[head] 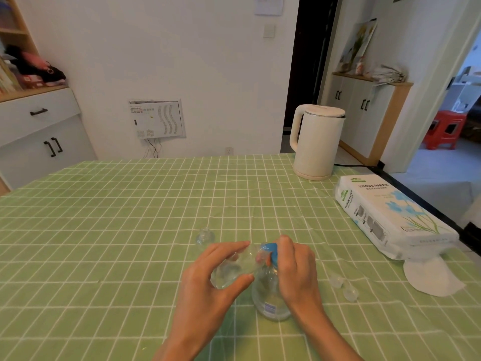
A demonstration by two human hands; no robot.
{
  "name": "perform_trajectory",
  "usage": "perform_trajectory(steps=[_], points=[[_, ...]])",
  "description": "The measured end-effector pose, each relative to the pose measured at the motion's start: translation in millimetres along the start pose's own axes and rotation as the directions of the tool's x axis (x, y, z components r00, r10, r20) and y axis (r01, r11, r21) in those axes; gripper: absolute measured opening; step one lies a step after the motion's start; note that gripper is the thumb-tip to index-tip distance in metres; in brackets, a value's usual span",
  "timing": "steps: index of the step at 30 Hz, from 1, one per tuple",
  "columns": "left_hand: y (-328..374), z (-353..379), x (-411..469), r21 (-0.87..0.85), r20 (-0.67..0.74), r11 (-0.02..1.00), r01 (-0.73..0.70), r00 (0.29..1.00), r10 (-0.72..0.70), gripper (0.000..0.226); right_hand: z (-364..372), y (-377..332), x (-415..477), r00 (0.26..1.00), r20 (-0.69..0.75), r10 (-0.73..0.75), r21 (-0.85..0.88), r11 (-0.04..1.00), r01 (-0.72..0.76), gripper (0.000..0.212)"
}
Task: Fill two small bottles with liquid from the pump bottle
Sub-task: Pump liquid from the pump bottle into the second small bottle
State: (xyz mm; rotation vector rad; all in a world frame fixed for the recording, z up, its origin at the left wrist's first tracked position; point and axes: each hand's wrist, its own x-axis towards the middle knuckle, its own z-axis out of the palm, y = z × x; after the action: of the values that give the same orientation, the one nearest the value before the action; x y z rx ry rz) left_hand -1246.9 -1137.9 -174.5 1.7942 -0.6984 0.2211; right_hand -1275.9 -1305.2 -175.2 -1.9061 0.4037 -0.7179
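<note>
Fingers (240, 246) tilt bottle (234, 269) against pump (270, 250).

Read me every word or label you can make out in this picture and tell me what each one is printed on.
"TISSUE PAPER": top face of the white plastic-wrapped tissue pack, and again on its left side face.
Smaller print on the pack: too small to read.
Blue-and-white label on the clear pump bottle: blurred, unreadable.
White vented wall panel sticker: too small to read.
Paper sheet high on the wall: unreadable.
</note>
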Motion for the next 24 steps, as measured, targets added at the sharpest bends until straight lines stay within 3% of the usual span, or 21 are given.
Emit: perform_trajectory(steps=[9,17,21,24], points=[[2.3,0.9,0.5,-0.034,-0.003,0.999,0.008,1.000,-0.008,0.052,3.2,7.9,-1.0,0.996,0.019,0.089,0.058,0.994,-0.090,0.089],[2.9,0.8,0.6,-0.025,-0.003,1.000,0.005,1.000,-0.005,0.052,2.2,3.1,-0.1,0.998,0.021,0.061,0.070,0.996,-0.062,0.082],[1.2,0.9,-0.2,-0.008,0.002,1.000,0.017,1.000,-0.017,0.053,1.3,0.3,-0.6,1.000,0.012,0.011,0.026,1.000,-0.011,0.065],[0.6,1.0,-0.9,-0.009,-0.003,1.000,0.012,1.000,-0.012,0.054,1.2,2.8,-1.0,0.999,0.019,0.030,0.012,0.999,-0.030,0.076]])
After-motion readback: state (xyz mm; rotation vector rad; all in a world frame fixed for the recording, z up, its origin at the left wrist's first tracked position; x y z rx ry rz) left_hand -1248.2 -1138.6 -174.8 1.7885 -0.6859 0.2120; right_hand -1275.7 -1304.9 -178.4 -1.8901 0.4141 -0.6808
